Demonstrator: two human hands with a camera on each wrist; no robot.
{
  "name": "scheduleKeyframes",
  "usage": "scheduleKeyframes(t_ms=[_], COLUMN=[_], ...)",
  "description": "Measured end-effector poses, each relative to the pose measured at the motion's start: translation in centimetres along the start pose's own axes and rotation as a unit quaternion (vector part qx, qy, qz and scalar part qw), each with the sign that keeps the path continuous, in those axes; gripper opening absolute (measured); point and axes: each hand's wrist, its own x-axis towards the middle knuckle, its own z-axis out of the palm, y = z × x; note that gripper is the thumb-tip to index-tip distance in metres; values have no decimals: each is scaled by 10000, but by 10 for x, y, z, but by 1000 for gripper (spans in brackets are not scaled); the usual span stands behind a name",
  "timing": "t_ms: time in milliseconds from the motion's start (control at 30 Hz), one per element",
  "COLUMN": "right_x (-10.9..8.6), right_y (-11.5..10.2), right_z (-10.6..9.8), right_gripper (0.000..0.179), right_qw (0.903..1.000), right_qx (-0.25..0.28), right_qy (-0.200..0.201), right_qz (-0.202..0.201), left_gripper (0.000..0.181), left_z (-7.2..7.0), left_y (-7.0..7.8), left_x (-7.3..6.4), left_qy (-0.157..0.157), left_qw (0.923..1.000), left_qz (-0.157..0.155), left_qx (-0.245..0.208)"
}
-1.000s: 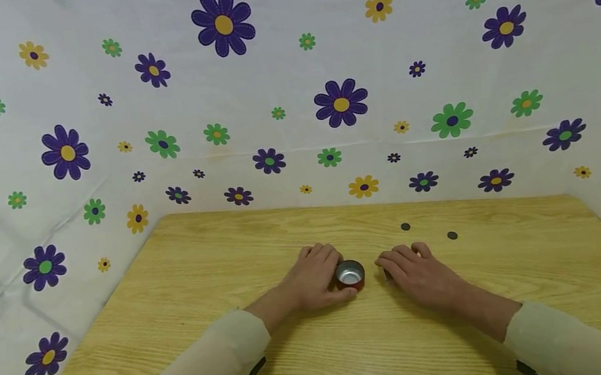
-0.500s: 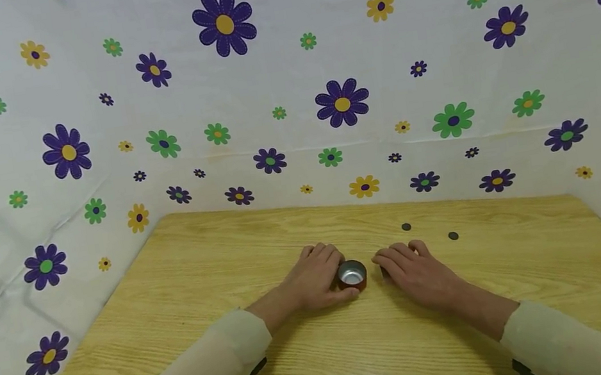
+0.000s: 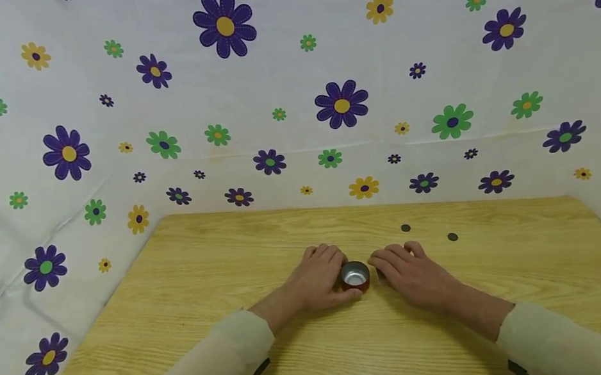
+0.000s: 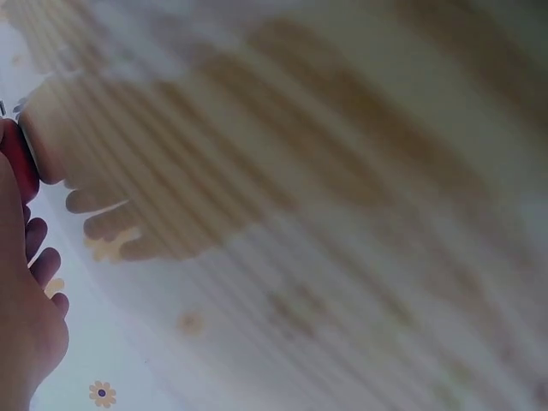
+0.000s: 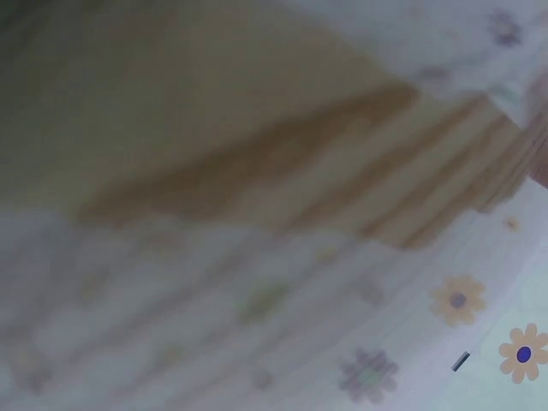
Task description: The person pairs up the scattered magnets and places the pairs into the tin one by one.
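A white cloth (image 3: pixel 284 79) printed with flowers stands around the back and sides of the wood-grained counter (image 3: pixel 228 250), on which the rest lies. Both hands are near its middle, facing each other. The left hand (image 3: pixel 319 280) is curled around the left side of the tin, fingers at the far side and thumb at the near side, opened only as wide as the tin's body. The right hand (image 3: pixel 414 275) is palm down just to the right, its fingers bent toward the counter with the tips near the tin's wall but seemingly apart from it; the back of the hand hides what is beneath, so I cannot tell how far they are closed or whether they pinch anything. The tin (image 3: pixel 355 278), red outside and silvery inside, is upright with its mouth up, between the two hands. To hold it well, the left hand should brace it lightly and low, so that it neither slides nor tips, and the right fingers should clear the rim. Smallest are two dark discs (image 3: pixel 406 228) (image 3: pixel 452 237), lying flat and apart beyond the right hand.
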Motion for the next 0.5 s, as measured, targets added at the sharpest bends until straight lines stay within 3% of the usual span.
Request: scheduleKeyframes(t_ms=[500], right_x=[15], right_y=[-7], right_z=[1], right_gripper=[43], right_qw=[9991], right_qx=[55], right_qy=[388], right_qz=[-174], left_gripper=[59], left_z=[-1], left_y=[7], left_x=[2], left_qy=[57], left_qw=[9999], left_qz=[94], left_qx=[-94])
